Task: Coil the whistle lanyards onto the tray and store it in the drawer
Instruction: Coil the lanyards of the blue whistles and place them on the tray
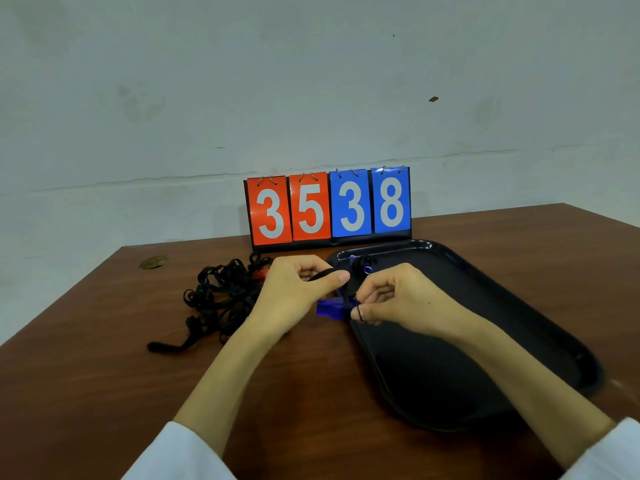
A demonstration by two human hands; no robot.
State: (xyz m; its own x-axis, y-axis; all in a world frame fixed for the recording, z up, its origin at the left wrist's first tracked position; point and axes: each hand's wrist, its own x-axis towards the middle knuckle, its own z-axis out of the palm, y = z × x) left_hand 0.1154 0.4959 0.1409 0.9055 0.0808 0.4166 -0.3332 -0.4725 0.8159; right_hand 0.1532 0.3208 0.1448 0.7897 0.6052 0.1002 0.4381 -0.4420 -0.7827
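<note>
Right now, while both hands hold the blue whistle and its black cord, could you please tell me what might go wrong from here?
1. The left hand and right hand pinch a thin black lanyard on the translucent blue plastic whistle; its coil may spring open once released onto the shallow black plastic tray.
2. The tangled heap of black lanyards around a red whistle could knot tighter if one is pulled.

Dim even light, soft focus, curved edges

"3 5 3 8" on scoreboard [329, 207]
</note>
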